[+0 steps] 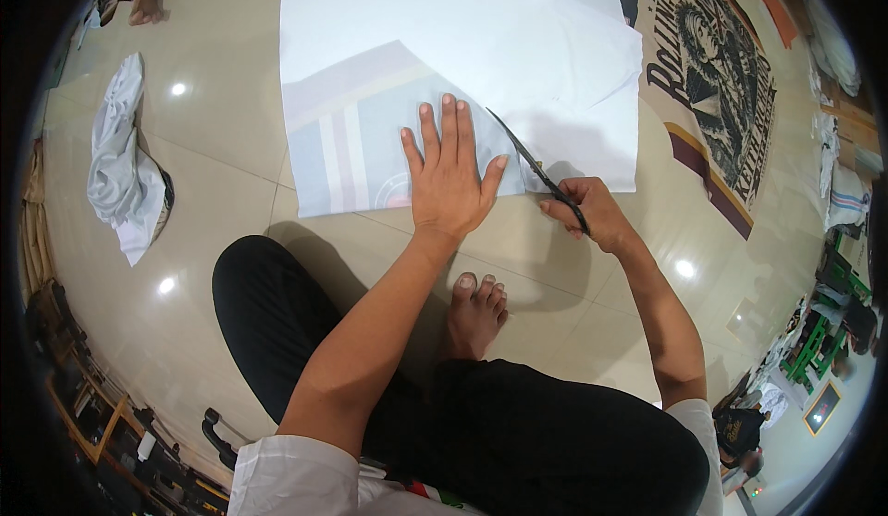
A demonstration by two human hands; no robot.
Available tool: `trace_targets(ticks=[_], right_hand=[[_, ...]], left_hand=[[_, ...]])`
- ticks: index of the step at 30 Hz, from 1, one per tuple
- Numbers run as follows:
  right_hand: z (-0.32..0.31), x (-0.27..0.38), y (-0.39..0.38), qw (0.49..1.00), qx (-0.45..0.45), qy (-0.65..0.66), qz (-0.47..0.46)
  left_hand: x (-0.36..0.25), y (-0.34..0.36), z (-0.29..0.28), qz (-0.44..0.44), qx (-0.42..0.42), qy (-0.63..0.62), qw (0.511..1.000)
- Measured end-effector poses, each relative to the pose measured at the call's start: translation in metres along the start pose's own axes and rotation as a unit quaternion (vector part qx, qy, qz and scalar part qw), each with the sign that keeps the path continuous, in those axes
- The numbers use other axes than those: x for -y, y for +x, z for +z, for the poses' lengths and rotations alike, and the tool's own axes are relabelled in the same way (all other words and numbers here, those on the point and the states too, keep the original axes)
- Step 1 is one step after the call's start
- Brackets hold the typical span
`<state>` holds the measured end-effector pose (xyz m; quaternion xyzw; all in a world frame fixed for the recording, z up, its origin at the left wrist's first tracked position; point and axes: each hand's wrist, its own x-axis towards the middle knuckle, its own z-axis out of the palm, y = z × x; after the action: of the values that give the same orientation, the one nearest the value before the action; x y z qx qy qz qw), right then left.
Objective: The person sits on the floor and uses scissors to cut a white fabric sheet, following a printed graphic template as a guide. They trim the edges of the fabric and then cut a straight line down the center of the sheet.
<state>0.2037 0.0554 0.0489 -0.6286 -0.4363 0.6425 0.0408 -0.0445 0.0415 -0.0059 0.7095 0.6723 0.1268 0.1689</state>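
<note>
Work surface: glossy tiled floor (222,63), pale beige, in front of a person with one bare foot (476,313) just short of the work.

Principal item: one large white sheet (499,35), thin, apparently fabric, spread on the floor ahead of the person. A faint patterned area (384,137) in pale blue, lilac and cream shows at its near left portion; whether printed on the sheet or seen through it, cannot be told.

Left hand (450,174): palm down on the sheet over the patterned area, fingers spread wide, thumb out; grasping nothing.

Right hand (597,211): fingers closed about the handles of dark scissors (549,181). The blades point away and leftward, their tip by the slanting right border of the patterned area; how far the blades are parted, cannot be told.

Stage, as judged: cutting or lining up a cut, with the left hand as weight. The next stroke would call for blades kept along that border, the sheet flat and the left thumb clear.

Also present: crumpled white cloth (125,169), to the left; printed tan textile (717,81), right; another person's hand (146,3), far upper left.
</note>
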Motion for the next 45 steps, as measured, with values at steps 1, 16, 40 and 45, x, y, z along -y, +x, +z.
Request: trace_targets(ticks=[1,16,40,45], right_hand=[[-0.001,0.000,0.000,1.000,0.001,0.001,0.002],[-0.005,0.014,0.012,1.000,0.013,0.001,0.003],[-0.009,0.030,0.021,1.000,0.019,-0.022,-0.003],[-0.006,0.035,0.026,1.000,0.016,-0.014,-0.007]], left_hand=[[0.000,0.000,0.000,0.003,-0.007,0.002,1.000],[0.001,0.001,0.001,0.004,-0.010,0.003,1.000],[0.001,0.001,0.002,-0.003,0.012,0.016,1.000],[0.001,0.001,0.001,-0.007,0.019,0.014,1.000]])
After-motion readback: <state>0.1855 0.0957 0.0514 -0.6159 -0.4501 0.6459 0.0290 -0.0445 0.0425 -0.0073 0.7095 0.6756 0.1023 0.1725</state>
